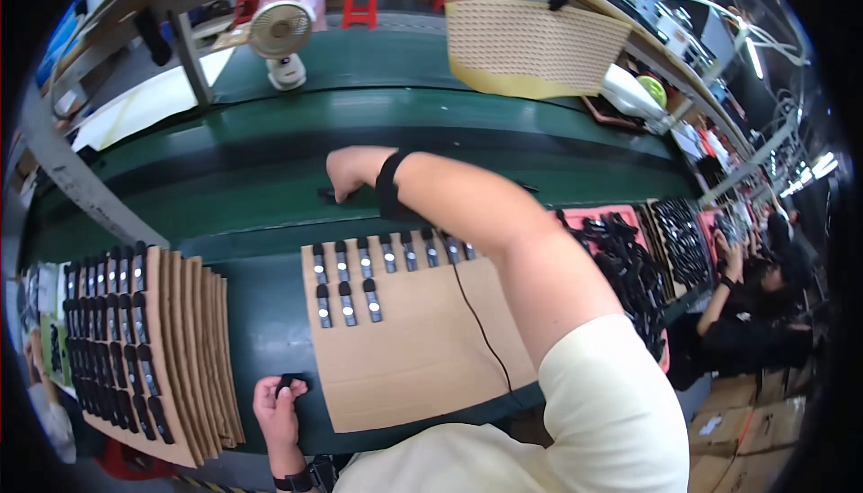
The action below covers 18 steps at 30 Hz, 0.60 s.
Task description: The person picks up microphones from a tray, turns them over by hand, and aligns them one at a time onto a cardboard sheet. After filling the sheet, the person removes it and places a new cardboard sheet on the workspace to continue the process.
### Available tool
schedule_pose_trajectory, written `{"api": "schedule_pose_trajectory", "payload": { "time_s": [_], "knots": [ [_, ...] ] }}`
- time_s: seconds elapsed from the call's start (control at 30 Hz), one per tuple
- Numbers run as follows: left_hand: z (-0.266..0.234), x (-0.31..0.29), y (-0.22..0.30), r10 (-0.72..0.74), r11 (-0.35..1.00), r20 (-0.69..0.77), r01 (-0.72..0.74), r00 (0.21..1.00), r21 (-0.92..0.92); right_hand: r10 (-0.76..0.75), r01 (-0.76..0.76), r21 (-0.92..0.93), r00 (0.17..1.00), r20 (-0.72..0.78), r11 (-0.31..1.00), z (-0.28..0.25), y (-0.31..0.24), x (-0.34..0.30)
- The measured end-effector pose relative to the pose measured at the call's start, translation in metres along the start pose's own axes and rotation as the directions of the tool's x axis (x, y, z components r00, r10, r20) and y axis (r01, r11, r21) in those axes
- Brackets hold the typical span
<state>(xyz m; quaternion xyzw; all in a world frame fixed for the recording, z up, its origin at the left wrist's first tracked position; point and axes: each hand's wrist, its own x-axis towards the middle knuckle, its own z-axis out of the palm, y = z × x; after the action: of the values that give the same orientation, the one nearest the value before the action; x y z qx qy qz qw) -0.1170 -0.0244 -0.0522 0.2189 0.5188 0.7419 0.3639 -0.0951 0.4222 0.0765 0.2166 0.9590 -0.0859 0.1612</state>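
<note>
My left hand [277,410] is closed at the table's near edge, left of a cardboard sheet [413,340]. Between its thumb and fingers is a small black piece [291,380], its kind unclear. Across the sheet stretches my right arm, its hand [355,168] bent down over the green belt. The right fingers are curled and partly hidden, close to a small dark object [325,195]; whether they grip it is unclear. On the sheet lie small grey devices with black tops [366,257], like clip-on microphones, in a far row and a shorter second row. My right arm covers part of the far row.
Left, a stack of cardboard sheets [193,349] carries more such devices. A pink tray [589,216] heaped with black parts [629,264] stands right. A black cord [481,331] crosses the sheet. Beyond are a fan [282,35] and a hanging sticker sheet [530,44]. Another person [755,322] works far right.
</note>
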Motion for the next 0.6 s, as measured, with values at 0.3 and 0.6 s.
{"api": "schedule_pose_trajectory", "payload": {
  "time_s": [0.3,0.6],
  "knots": [
    [0.002,0.001,-0.006,0.002,1.0,0.024,-0.001,1.0,-0.018,0.198,-0.197,0.011,0.98,-0.014,0.98,-0.014,0.143,-0.239],
    [0.001,0.004,-0.004,-0.002,1.0,0.02,0.002,1.0,-0.001,0.505,-0.502,0.058,0.86,-0.077,0.863,0.104,0.169,-0.367]
  ]
}}
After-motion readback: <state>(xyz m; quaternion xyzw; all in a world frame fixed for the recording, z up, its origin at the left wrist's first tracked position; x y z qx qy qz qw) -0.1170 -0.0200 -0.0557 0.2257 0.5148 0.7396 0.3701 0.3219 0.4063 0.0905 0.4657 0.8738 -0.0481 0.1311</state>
